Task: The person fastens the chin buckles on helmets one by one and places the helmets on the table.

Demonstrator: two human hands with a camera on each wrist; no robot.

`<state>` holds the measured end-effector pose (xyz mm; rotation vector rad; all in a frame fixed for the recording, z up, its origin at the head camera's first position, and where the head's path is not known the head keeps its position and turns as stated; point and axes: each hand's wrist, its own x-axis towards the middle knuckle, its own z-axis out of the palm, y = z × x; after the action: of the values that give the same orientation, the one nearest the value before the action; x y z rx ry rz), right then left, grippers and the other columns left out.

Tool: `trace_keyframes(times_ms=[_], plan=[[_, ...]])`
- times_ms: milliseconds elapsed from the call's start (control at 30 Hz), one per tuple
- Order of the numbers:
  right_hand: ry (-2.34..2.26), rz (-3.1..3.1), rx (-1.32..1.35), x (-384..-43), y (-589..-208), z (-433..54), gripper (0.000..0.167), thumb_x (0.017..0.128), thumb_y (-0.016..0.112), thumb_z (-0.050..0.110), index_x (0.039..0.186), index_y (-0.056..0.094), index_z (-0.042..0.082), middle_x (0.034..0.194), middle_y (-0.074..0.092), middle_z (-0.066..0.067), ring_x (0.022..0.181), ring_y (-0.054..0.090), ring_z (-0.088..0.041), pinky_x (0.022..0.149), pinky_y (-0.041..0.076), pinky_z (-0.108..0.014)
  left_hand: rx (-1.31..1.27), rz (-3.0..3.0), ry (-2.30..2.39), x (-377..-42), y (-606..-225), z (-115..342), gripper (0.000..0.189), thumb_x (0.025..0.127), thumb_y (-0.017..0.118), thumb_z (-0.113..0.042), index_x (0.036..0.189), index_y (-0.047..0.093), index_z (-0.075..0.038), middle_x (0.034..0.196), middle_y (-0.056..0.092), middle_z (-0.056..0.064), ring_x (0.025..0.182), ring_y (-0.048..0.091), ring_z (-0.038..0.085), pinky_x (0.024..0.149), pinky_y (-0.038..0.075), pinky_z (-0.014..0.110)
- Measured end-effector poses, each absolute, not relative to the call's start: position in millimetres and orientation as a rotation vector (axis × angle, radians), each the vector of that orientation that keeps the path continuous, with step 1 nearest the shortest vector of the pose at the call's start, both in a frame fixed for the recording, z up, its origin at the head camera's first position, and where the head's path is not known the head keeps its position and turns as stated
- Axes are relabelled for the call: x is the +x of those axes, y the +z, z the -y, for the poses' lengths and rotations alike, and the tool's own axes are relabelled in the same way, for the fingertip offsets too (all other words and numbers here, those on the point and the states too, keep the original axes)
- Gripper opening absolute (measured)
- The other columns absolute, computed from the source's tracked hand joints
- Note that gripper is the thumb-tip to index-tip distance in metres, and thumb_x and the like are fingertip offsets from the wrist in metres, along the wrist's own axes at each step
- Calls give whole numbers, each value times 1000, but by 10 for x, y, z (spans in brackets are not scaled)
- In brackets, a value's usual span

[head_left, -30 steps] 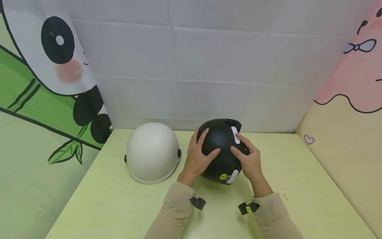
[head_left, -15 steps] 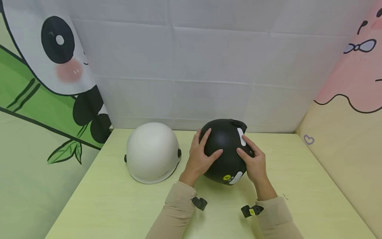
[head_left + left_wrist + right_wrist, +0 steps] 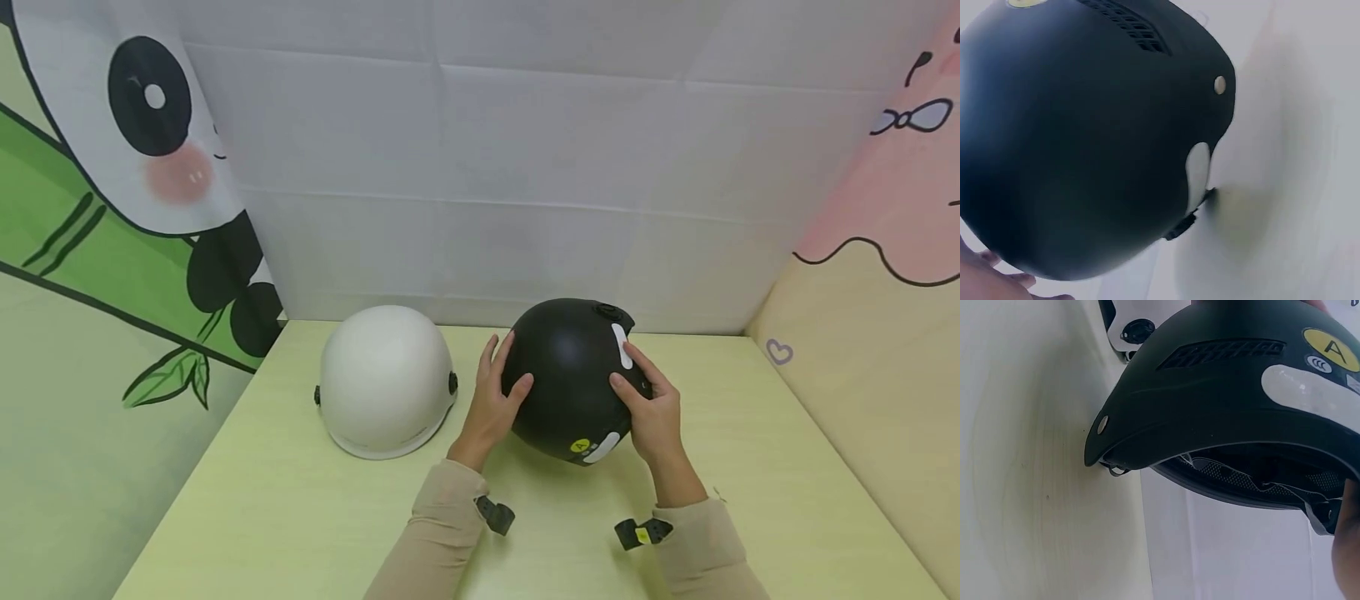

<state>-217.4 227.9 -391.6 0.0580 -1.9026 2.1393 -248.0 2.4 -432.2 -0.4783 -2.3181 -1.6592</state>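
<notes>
A black helmet with white reflective strips and a yellow round sticker is between both hands in the head view. My right hand grips its right edge, thumb on the shell. My left hand is at its left side, fingers rather straight, thumb against the shell. In the right wrist view the black helmet shows its mesh lining and a strap. Only the tips of the left fingers show beside the shell in the left wrist view. Whether the rim touches the table is hard to tell.
A white helmet with black side knobs stands on the pale yellow table, left of the black one. Behind the table rises a white cloth wall. Walls with cartoon pictures stand at both sides.
The black helmet has shifted and turned a little to the right, with the right hand moving along. The left fingers have slid off its top toward its left side. The white helmet stays put.
</notes>
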Motion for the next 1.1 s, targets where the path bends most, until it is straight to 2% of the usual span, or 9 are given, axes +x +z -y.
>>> trace_keyframes(times_ms=[300,600,767,833,900,1000,1100], plan=[[2181,1843,79,-2183,-3950,-2341,52,93,62,-2,143,49,4,139,46,-3,120,47,-19,90,47,-23,-460,2213,-1815,-2557,-4513,-86,74,97,41,-60,157,22,-20,159,11,15,142,16,40,105,19,66],[2223,1759,76,-2157,-4001,-2399,46,95,59,-3,139,56,10,136,46,-2,118,46,-20,91,46,-23,-460,2167,-1886,-2571,-4591,-149,70,99,42,-53,157,23,-19,159,14,17,144,15,37,107,16,64],[2042,1982,83,-2144,-3999,-2494,49,96,61,9,144,49,11,144,41,-5,126,42,-21,95,42,-22,-466,2159,-1889,-2590,-4606,-196,64,102,46,-39,156,24,-12,157,17,18,143,17,38,108,17,62],[1845,2145,100,-2127,-3982,-2544,50,97,62,16,145,48,13,145,41,-8,130,39,-23,99,40,-27,-459,2154,-1905,-2601,-4608,-217,63,101,48,-30,155,24,-8,157,17,21,142,17,40,108,17,62],[1621,2287,143,-2109,-3956,-2585,50,98,61,22,145,48,14,146,41,-11,132,39,-28,102,39,-37,-438,2153,-1925,-2604,-4611,-234,63,101,49,-27,154,24,-6,156,15,22,142,15,42,108,15,63],[1319,2435,209,-2070,-3886,-2604,52,98,59,28,146,47,13,145,43,-16,132,39,-37,101,36,-55,-399,2163,-1911,-2591,-4620,-256,65,101,48,-37,155,24,-11,158,14,20,142,15,41,108,16,64],[1122,2503,285,-2049,-3792,-2579,56,98,60,30,147,45,8,145,44,-20,131,40,-42,99,34,-62,-371,2155,-1898,-2568,-4620,-274,68,99,46,-49,156,24,-19,159,12,17,142,16,39,107,16,64]])
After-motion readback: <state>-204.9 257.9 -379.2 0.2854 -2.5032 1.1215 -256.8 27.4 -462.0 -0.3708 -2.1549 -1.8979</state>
